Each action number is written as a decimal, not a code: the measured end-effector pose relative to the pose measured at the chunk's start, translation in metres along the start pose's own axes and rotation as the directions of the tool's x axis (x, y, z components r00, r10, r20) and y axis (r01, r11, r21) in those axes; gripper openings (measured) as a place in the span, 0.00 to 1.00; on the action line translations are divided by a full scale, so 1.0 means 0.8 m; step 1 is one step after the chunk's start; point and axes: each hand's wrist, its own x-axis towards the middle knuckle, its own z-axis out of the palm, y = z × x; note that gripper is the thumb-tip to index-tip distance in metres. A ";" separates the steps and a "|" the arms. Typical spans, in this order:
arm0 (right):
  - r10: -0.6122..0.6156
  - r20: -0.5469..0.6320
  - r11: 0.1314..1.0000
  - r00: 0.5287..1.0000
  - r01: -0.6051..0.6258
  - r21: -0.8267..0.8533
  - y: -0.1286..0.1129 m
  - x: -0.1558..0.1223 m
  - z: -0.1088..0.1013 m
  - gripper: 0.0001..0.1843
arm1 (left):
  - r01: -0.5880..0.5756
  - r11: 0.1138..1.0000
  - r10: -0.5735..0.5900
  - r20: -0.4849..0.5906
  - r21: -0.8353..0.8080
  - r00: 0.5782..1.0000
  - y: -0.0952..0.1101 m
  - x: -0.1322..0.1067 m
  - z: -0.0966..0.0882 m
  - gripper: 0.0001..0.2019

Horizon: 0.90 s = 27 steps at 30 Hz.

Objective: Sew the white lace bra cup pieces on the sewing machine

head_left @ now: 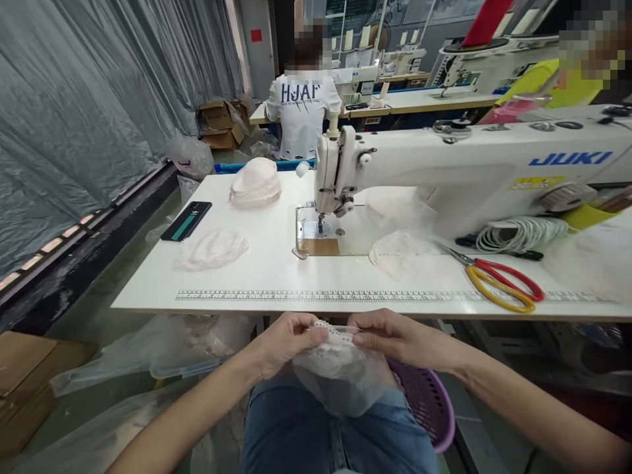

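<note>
A sheer white fabric piece with a lace edge [340, 368] hangs over my lap, just below the front edge of the table. My left hand [293, 339] pinches its upper left edge between thumb and fingers. The upper right edge is gripped by my right hand [390, 336], thumb on top. Beyond my hands stands a white sewing machine [385, 164], its needle over the metal plate. On the tabletop, a lacy white piece [213, 250] lies to the left and another white piece [399, 251] to the right. Farther back sits a stack of pale fabric cups [255, 182].
Scissors [503, 280] with red and yellow handles lie at the table's right front, near a coil of pale cord [521, 232]. A phone [186, 221] is at the left edge. A purple basket [434, 408] stands beside my right leg. Another person [302, 105] sits ahead.
</note>
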 end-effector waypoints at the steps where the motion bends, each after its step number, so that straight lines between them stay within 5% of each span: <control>1: 0.004 -0.005 1.000 1.000 -0.004 0.001 0.004 -0.006 0.002 0.17 | -0.008 1.000 0.008 -0.004 0.000 1.000 -0.006 0.001 -0.001 0.18; 8: 0.055 -0.036 0.997 0.998 -0.054 0.050 0.028 -0.031 0.017 0.14 | 0.062 0.998 -0.061 0.012 -0.010 0.998 -0.025 -0.006 -0.001 0.18; 21: 0.055 -0.006 0.942 0.998 -0.050 0.332 0.057 -0.029 0.036 0.14 | 0.117 0.990 -0.125 0.108 0.077 0.986 -0.027 -0.005 0.008 0.18; 27: 0.076 -0.080 0.931 0.994 -0.042 0.362 0.074 -0.028 0.040 0.17 | 0.165 0.983 -0.173 0.093 0.083 0.981 -0.026 0.002 0.010 0.19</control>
